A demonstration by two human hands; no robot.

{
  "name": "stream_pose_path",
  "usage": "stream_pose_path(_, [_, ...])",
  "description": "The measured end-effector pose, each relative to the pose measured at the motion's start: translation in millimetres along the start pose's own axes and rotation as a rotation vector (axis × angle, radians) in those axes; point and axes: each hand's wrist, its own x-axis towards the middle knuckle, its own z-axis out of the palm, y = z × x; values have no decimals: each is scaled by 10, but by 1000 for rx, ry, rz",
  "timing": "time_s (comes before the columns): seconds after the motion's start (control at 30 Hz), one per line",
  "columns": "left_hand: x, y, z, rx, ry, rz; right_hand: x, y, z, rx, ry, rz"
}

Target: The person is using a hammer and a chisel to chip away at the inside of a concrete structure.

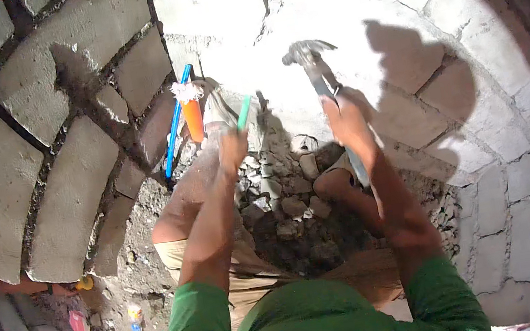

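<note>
My right hand is wrapped round the dark handle of a claw hammer, its metal head raised before the brightly lit block wall. Lower and to the left, my left hand is closed on a slim green stick-like tool. The green end points up toward the wall; the rest is hidden by the hand or blurred, so its kind is unclear. Hammer head and green tool are apart. Broken stones lie in a heap between my bent legs.
A blue pole leans at the wall's corner beside an orange tapered object with white strands on top. Another block wall rises on the left. A red packet and a small bottle lie on the rubble-strewn ground at lower left.
</note>
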Motion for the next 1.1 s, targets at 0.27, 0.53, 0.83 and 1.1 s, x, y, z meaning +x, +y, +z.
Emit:
stream_pose_path(0.27, [-49,-85,23,-294,249,76,-686,93,-119,544,-221,444])
stream_pose_path(0.53, [362,716,-551,-109,328,144,-430,-571,-477,462,-115,191])
stream_pose_path(0.83, [448,717,-431,-3,405,199,-165,-959,-360,111,229,-482])
stream_pose_path(1.1, [518,738,-525,-26,351,138,331,-1114,-100,-377,44,-299])
